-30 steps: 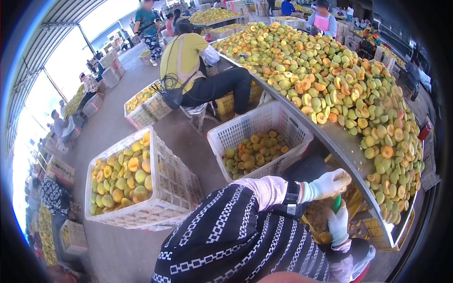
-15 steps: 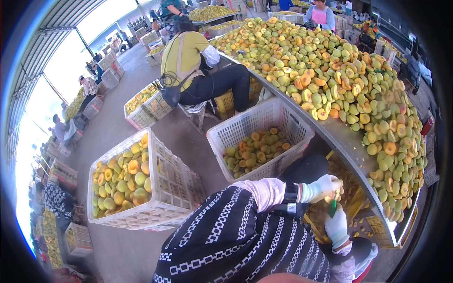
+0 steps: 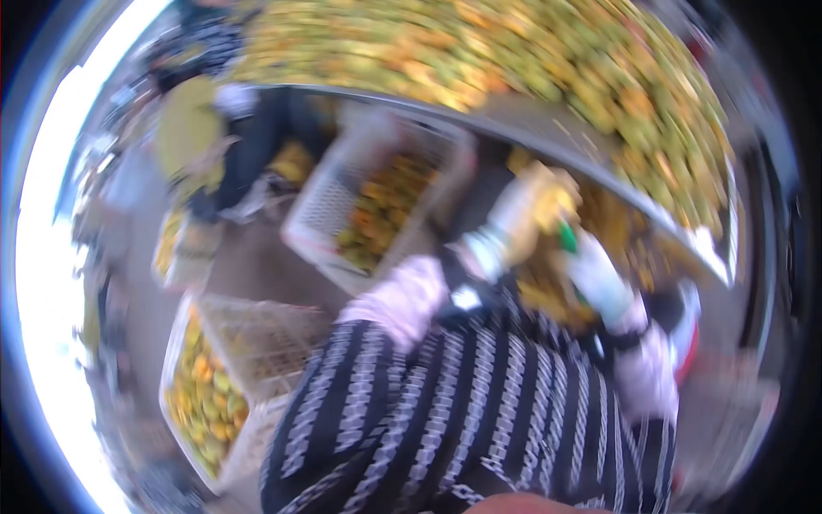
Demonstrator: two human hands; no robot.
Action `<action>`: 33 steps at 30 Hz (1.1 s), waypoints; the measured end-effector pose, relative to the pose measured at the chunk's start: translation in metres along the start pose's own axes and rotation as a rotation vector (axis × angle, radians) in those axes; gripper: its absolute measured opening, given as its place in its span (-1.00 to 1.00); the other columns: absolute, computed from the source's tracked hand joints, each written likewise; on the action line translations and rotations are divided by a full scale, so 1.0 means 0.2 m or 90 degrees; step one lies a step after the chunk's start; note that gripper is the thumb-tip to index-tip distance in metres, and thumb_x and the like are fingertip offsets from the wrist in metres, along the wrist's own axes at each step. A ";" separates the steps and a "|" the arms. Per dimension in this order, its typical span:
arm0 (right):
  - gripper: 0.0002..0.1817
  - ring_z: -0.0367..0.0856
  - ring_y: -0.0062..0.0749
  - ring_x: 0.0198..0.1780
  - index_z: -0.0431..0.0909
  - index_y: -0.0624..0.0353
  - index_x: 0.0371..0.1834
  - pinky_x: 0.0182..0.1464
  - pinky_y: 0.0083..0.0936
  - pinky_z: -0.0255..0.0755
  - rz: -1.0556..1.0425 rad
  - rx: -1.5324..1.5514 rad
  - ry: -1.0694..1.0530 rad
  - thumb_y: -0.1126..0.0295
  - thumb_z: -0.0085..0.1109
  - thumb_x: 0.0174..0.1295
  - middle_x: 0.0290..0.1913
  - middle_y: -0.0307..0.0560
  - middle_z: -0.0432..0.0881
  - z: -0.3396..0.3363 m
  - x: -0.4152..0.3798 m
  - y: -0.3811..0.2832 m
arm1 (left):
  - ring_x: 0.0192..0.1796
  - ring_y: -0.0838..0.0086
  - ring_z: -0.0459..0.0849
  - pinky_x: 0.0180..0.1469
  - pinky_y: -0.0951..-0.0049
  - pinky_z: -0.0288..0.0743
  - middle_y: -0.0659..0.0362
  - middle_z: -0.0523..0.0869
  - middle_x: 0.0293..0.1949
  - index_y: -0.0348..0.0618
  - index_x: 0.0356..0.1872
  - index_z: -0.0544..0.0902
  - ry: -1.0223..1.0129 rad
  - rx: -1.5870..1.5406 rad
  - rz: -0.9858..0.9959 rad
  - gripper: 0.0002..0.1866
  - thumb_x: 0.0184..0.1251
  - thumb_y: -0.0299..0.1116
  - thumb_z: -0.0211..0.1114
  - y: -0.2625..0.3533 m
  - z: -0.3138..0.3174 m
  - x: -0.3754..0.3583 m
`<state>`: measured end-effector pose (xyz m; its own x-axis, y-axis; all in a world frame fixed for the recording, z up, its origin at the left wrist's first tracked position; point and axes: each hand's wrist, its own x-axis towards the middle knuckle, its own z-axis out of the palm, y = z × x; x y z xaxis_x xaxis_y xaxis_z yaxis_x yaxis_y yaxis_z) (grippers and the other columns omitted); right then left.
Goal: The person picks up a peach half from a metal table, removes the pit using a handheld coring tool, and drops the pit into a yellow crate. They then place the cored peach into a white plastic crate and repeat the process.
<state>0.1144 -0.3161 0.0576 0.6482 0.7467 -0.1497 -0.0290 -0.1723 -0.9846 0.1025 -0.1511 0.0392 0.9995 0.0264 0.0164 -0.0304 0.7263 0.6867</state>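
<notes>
My left hand (image 3: pixel 524 214), in a white glove, is closed around a yellow peach (image 3: pixel 555 206) at the right of centre. Just below it, my gloved right hand (image 3: pixel 597 272) grips a green-handled tool (image 3: pixel 568 237). The tool's working end meets the peach, but blur hides its exact shape. Both hands are above a yellow crate (image 3: pixel 548 301) with yellow scraps in and around it. Beyond them, a metal-edged table (image 3: pixel 591 176) carries a large heap of cut peaches (image 3: pixel 479 51).
Left of my hands stands a white plastic crate (image 3: pixel 308 227) partly filled with peach halves. Another white crate (image 3: pixel 257 338), lower left, holds more peaches. A person in a yellow top (image 3: pixel 190 128) sits by the table at upper left.
The camera view has turned and tipped downward, blurring the picture. Hands, crates and table appear shifted left and up. My left hand keeps the peach and my right hand the green-handled tool.
</notes>
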 end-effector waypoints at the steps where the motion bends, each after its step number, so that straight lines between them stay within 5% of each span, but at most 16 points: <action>1: -0.72 0.52 -0.55 -0.31 0.47 0.27 -0.06 -0.24 -0.49 0.45 0.151 -0.120 -0.034 0.45 0.16 0.16 -0.33 -0.19 0.57 -0.03 -0.01 -0.13 | -0.23 0.31 0.69 -0.13 0.34 0.58 0.03 0.68 -0.21 -0.26 -0.12 0.58 0.001 0.083 0.017 -0.50 0.49 0.03 -0.08 0.00 0.02 0.00; 3: -0.67 0.50 -0.50 -0.57 0.46 0.28 -0.10 -0.45 -0.51 0.40 0.123 -0.038 -0.026 0.35 0.21 0.11 -0.59 -0.21 0.51 -0.04 -0.04 -0.14 | -0.21 0.30 0.69 -0.11 0.37 0.59 0.02 0.67 -0.16 -0.26 0.00 0.54 0.032 0.117 0.052 -0.46 0.49 0.07 -0.11 -0.06 0.04 -0.01; 8: -0.65 0.54 -0.46 -0.68 0.40 0.38 -0.13 -0.61 -0.52 0.44 0.120 -0.048 0.034 0.35 0.17 0.13 -0.64 -0.13 0.52 0.01 -0.07 0.03 | -0.22 0.26 0.70 -0.16 0.33 0.61 -0.04 0.67 -0.13 -0.25 0.06 0.50 0.053 0.259 0.077 -0.44 0.47 0.10 -0.10 -0.13 0.02 -0.05; 10: -0.66 0.53 -0.44 -0.71 0.38 0.40 -0.15 -0.63 -0.52 0.46 0.090 -0.030 0.052 0.36 0.16 0.13 -0.65 -0.11 0.52 0.03 -0.07 0.05 | -0.25 0.22 0.70 -0.18 0.28 0.61 -0.07 0.68 -0.14 -0.26 0.03 0.51 0.093 0.066 -0.086 -0.43 0.47 0.11 -0.11 -0.15 0.02 -0.03; 11: -0.68 0.53 -0.43 -0.72 0.38 0.40 -0.16 -0.64 -0.52 0.46 0.105 -0.177 0.067 0.37 0.14 0.14 -0.66 -0.11 0.52 0.03 -0.07 0.04 | -0.28 0.18 0.70 -0.18 0.24 0.61 -0.10 0.68 -0.17 -0.26 0.00 0.52 0.079 0.003 -0.115 -0.43 0.46 0.11 -0.10 -0.17 0.01 -0.02; 12: -0.70 0.53 -0.42 -0.73 0.37 0.39 -0.17 -0.65 -0.52 0.46 0.119 -0.324 0.080 0.38 0.13 0.15 -0.66 -0.10 0.52 0.03 -0.07 0.04 | -0.28 0.18 0.70 -0.18 0.24 0.61 -0.10 0.68 -0.17 -0.26 0.00 0.52 0.081 0.003 -0.119 -0.43 0.46 0.11 -0.10 -0.18 0.00 -0.02; 14: -0.69 0.53 -0.43 -0.73 0.37 0.39 -0.14 -0.64 -0.52 0.46 0.136 -0.314 0.075 0.39 0.12 0.15 -0.66 -0.09 0.53 0.02 -0.07 0.03 | -0.33 0.19 0.71 -0.20 0.24 0.62 -0.11 0.68 -0.17 -0.27 0.01 0.51 0.093 0.029 -0.159 -0.42 0.47 0.13 -0.12 -0.18 -0.02 0.00; 16: -0.80 0.47 -0.46 -0.77 0.44 0.35 -0.30 -0.68 -0.55 0.40 0.225 0.059 -0.020 0.40 0.13 0.14 -0.68 -0.09 0.52 -0.01 -0.11 -0.05 | -0.33 0.20 0.71 -0.23 0.26 0.64 -0.11 0.68 -0.17 -0.28 0.01 0.51 0.076 0.087 -0.123 -0.42 0.47 0.13 -0.11 -0.18 -0.02 -0.03; 19: -0.82 0.39 -0.49 -0.81 0.44 0.27 -0.55 -0.73 -0.57 0.31 0.235 0.331 -0.127 0.42 0.13 0.13 -0.70 -0.11 0.50 -0.04 -0.09 -0.01 | -0.34 0.22 0.72 -0.30 0.32 0.67 -0.12 0.68 -0.17 -0.29 0.01 0.50 0.040 0.158 -0.040 -0.42 0.48 0.12 -0.09 -0.17 -0.02 -0.01; 22: -0.73 0.34 -0.53 -0.83 0.40 0.21 -0.71 -0.76 -0.60 0.23 0.224 0.383 -0.126 0.43 0.13 0.12 -0.73 -0.15 0.45 -0.03 -0.08 -0.01 | -0.32 0.22 0.73 -0.36 0.38 0.69 -0.13 0.67 -0.15 -0.28 0.05 0.47 0.000 0.155 0.009 -0.44 0.47 0.10 -0.04 -0.19 -0.04 0.01; 28: -0.83 0.31 -0.56 -0.83 0.43 0.26 -0.57 -0.75 -0.67 0.21 0.253 0.347 -0.094 0.42 0.11 0.10 -0.73 -0.21 0.41 -0.01 -0.11 0.00 | -0.30 0.16 0.73 -0.36 0.34 0.69 -0.13 0.65 -0.11 -0.23 0.12 0.39 0.071 0.118 0.056 -0.47 0.46 0.07 0.00 -0.22 0.00 -0.06; 33: -0.83 0.34 -0.53 -0.81 0.40 0.28 -0.39 -0.74 -0.62 0.28 0.223 0.162 -0.057 0.41 0.13 0.12 -0.69 -0.18 0.44 0.00 -0.09 0.03 | -0.38 0.19 0.71 -0.42 0.34 0.63 -0.11 0.66 -0.16 -0.19 0.04 0.43 0.112 0.015 -0.087 -0.45 0.46 0.15 -0.09 -0.27 -0.03 -0.04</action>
<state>0.1022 -0.3306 0.0553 0.4978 0.7263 -0.4740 -0.4289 -0.2688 -0.8624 0.0955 -0.1854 -0.0026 0.9778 0.0501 -0.2032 0.1071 0.7147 0.6912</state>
